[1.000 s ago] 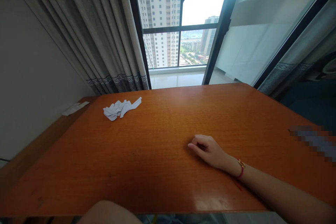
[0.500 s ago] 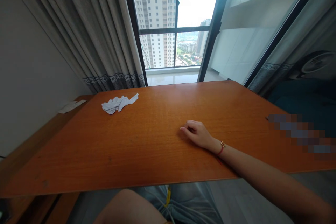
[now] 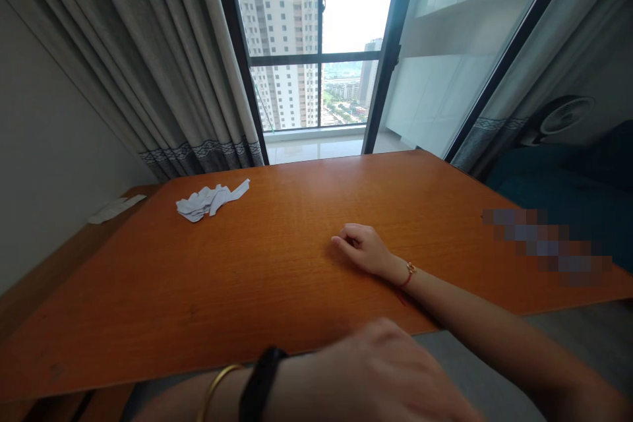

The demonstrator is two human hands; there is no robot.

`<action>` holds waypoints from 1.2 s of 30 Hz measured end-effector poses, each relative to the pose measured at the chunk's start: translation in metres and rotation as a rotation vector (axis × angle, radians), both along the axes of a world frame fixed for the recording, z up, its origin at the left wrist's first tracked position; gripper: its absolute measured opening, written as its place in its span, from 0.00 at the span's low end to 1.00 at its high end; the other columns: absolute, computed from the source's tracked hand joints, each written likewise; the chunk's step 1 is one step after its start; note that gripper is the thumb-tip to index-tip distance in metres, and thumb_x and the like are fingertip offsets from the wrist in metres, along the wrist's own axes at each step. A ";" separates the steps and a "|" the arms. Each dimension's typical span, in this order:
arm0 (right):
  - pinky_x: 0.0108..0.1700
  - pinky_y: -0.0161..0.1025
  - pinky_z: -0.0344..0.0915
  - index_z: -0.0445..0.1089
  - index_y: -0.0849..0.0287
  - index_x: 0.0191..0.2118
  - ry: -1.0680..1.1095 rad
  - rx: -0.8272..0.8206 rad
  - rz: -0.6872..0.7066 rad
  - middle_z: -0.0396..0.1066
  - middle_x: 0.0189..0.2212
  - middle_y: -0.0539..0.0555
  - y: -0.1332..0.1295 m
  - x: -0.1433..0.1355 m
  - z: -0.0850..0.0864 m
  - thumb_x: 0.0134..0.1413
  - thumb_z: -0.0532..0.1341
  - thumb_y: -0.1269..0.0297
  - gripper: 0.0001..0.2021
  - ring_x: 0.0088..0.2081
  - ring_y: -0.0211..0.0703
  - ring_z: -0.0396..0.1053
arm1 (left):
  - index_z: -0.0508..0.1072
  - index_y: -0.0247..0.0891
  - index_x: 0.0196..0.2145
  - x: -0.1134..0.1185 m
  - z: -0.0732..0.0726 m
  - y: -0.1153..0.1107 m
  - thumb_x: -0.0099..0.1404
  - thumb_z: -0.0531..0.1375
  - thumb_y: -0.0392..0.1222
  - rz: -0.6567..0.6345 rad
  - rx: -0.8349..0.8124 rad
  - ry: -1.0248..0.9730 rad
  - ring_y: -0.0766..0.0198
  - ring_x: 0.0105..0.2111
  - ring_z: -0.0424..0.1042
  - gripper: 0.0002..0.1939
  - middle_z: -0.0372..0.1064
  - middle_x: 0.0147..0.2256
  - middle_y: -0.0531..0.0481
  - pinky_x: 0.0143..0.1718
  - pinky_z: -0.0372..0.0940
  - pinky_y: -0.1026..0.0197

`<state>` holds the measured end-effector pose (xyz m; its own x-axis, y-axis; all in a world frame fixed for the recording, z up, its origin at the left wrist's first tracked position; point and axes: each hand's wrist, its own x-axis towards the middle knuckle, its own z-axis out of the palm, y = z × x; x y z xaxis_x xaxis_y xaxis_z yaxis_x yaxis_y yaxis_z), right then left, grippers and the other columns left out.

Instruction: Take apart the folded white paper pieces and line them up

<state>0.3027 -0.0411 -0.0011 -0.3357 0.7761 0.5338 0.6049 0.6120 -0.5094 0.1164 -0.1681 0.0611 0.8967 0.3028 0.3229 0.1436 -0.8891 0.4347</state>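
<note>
My right hand (image 3: 363,249) rests on the wooden table (image 3: 277,264), its fingers curled in loosely and no object visible in them. A red cord bracelet with a gold charm (image 3: 410,270) circles that wrist. Close to the camera, over the table's front edge, is my left hand (image 3: 380,376), blurred, with its back toward me and its fingers hidden. It wears a black band (image 3: 262,382) and a gold bangle (image 3: 217,389). Farther off on the left part of the table lies a small heap of white paper strips (image 3: 208,201), apart from both hands.
Another flat pale paper (image 3: 116,209) lies on a ledge by the left wall. A pixelated patch (image 3: 544,244) covers something at the table's right side. Beyond stand a grey curtain (image 3: 182,66), a glass door and a fan (image 3: 564,115).
My left hand has come into view from the bottom, over my lap. The view has shifted slightly to the right; my right hand stays in place on the table.
</note>
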 end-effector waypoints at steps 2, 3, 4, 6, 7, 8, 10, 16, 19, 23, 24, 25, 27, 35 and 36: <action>0.28 0.34 0.53 0.62 0.58 0.23 -0.076 0.011 0.056 0.62 0.20 0.49 0.001 -0.001 0.006 0.61 0.55 0.61 0.15 0.24 0.35 0.57 | 0.74 0.47 0.43 -0.015 0.012 0.043 0.68 0.53 0.41 0.016 -0.091 -0.082 0.62 0.45 0.71 0.10 0.73 0.44 0.50 0.48 0.65 0.57; 0.29 0.35 0.53 0.62 0.58 0.23 -0.120 0.022 0.085 0.63 0.21 0.49 0.002 -0.001 0.008 0.61 0.56 0.61 0.15 0.24 0.35 0.58 | 0.74 0.42 0.41 -0.027 0.012 0.064 0.68 0.53 0.36 0.101 -0.151 -0.138 0.61 0.45 0.71 0.11 0.73 0.44 0.47 0.49 0.64 0.57; 0.29 0.35 0.53 0.63 0.58 0.23 -0.166 0.034 0.110 0.64 0.21 0.49 0.004 -0.001 0.010 0.60 0.56 0.62 0.15 0.24 0.36 0.58 | 0.74 0.40 0.39 -0.041 0.010 0.084 0.68 0.53 0.37 0.189 -0.192 -0.160 0.61 0.45 0.70 0.09 0.73 0.43 0.46 0.49 0.64 0.57; 0.30 0.35 0.52 0.63 0.58 0.22 -0.240 0.058 0.140 0.65 0.21 0.50 0.008 -0.001 0.010 0.59 0.57 0.62 0.14 0.24 0.36 0.59 | 0.73 0.37 0.37 -0.071 0.000 0.120 0.67 0.54 0.40 0.375 -0.274 -0.185 0.60 0.42 0.71 0.09 0.73 0.40 0.45 0.46 0.65 0.58; 0.30 0.36 0.52 0.63 0.58 0.22 -0.257 0.065 0.140 0.65 0.21 0.50 0.009 0.000 0.008 0.59 0.57 0.62 0.14 0.25 0.37 0.59 | 0.73 0.36 0.36 -0.084 -0.007 0.134 0.67 0.54 0.42 0.489 -0.285 -0.194 0.61 0.39 0.71 0.09 0.73 0.37 0.46 0.44 0.65 0.59; 0.30 0.36 0.52 0.63 0.58 0.22 -0.255 0.066 0.130 0.65 0.21 0.50 0.010 0.001 0.007 0.59 0.57 0.63 0.14 0.25 0.37 0.59 | 0.72 0.36 0.33 -0.096 -0.013 0.146 0.66 0.55 0.44 0.607 -0.274 -0.208 0.62 0.35 0.70 0.10 0.72 0.33 0.48 0.40 0.65 0.61; 0.29 0.35 0.53 0.62 0.58 0.22 -0.214 0.042 0.102 0.64 0.21 0.50 0.012 0.002 0.003 0.59 0.57 0.63 0.15 0.24 0.36 0.59 | 0.70 0.35 0.28 -0.112 -0.023 0.162 0.63 0.56 0.47 0.767 -0.235 -0.208 0.65 0.28 0.65 0.13 0.67 0.26 0.52 0.31 0.61 0.65; 0.28 0.33 0.53 0.61 0.58 0.22 -0.011 -0.068 0.028 0.62 0.20 0.48 0.010 0.006 0.003 0.60 0.57 0.63 0.15 0.23 0.35 0.58 | 0.61 0.37 0.20 -0.119 -0.041 0.164 0.65 0.54 0.49 0.797 -0.177 -0.087 0.69 0.22 0.54 0.19 0.53 0.20 0.57 0.24 0.51 0.66; 0.27 0.33 0.53 0.60 0.58 0.21 0.017 -0.089 0.019 0.60 0.19 0.47 0.009 0.004 0.001 0.59 0.57 0.62 0.15 0.23 0.34 0.57 | 0.55 0.37 0.19 -0.119 -0.045 0.157 0.65 0.53 0.48 0.752 -0.099 0.026 0.70 0.21 0.51 0.20 0.49 0.19 0.58 0.24 0.48 0.66; 0.28 0.33 0.54 0.61 0.58 0.22 -0.013 -0.098 0.061 0.62 0.20 0.48 0.007 0.003 -0.003 0.59 0.57 0.62 0.15 0.23 0.35 0.58 | 0.50 0.38 0.18 -0.120 -0.048 0.152 0.66 0.53 0.48 0.734 -0.007 0.120 0.71 0.20 0.49 0.22 0.47 0.18 0.59 0.24 0.45 0.65; 0.28 0.33 0.54 0.61 0.58 0.22 -0.022 -0.099 0.073 0.62 0.20 0.48 0.006 0.003 -0.004 0.59 0.57 0.62 0.14 0.24 0.35 0.58 | 0.49 0.38 0.18 -0.121 -0.049 0.152 0.66 0.52 0.48 0.728 0.002 0.135 0.71 0.20 0.49 0.22 0.47 0.17 0.59 0.24 0.45 0.64; 0.28 0.33 0.54 0.61 0.58 0.23 -0.030 -0.100 0.083 0.62 0.20 0.48 0.006 0.003 -0.004 0.59 0.57 0.62 0.14 0.24 0.35 0.58 | 0.49 0.38 0.18 -0.121 -0.050 0.152 0.66 0.52 0.48 0.724 0.008 0.146 0.70 0.19 0.49 0.23 0.47 0.17 0.58 0.24 0.45 0.64; 0.29 0.34 0.54 0.61 0.58 0.23 -0.044 -0.102 0.095 0.63 0.21 0.49 0.005 0.004 -0.003 0.60 0.56 0.62 0.14 0.24 0.35 0.58 | 0.49 0.38 0.18 -0.122 -0.051 0.152 0.66 0.51 0.48 0.721 0.011 0.163 0.70 0.19 0.49 0.23 0.47 0.17 0.58 0.24 0.44 0.64; 0.28 0.34 0.53 0.63 0.59 0.23 -0.069 -0.089 0.078 0.62 0.20 0.49 0.004 0.010 0.002 0.61 0.55 0.62 0.15 0.23 0.35 0.57 | 0.48 0.38 0.19 -0.125 -0.055 0.153 0.67 0.50 0.50 0.751 0.013 0.196 0.70 0.19 0.49 0.23 0.47 0.17 0.58 0.24 0.44 0.64; 0.28 0.34 0.53 0.63 0.59 0.23 -0.070 -0.086 0.077 0.63 0.20 0.49 0.004 0.010 0.001 0.61 0.55 0.62 0.15 0.23 0.35 0.57 | 0.48 0.38 0.19 -0.125 -0.055 0.154 0.67 0.50 0.50 0.753 0.014 0.195 0.70 0.19 0.50 0.23 0.47 0.17 0.58 0.24 0.44 0.64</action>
<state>0.3132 -0.0375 0.0003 -0.4300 0.7885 0.4397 0.5935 0.6139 -0.5205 -0.0085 -0.0146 0.0056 0.4922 0.8498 0.1885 0.7838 -0.5269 0.3288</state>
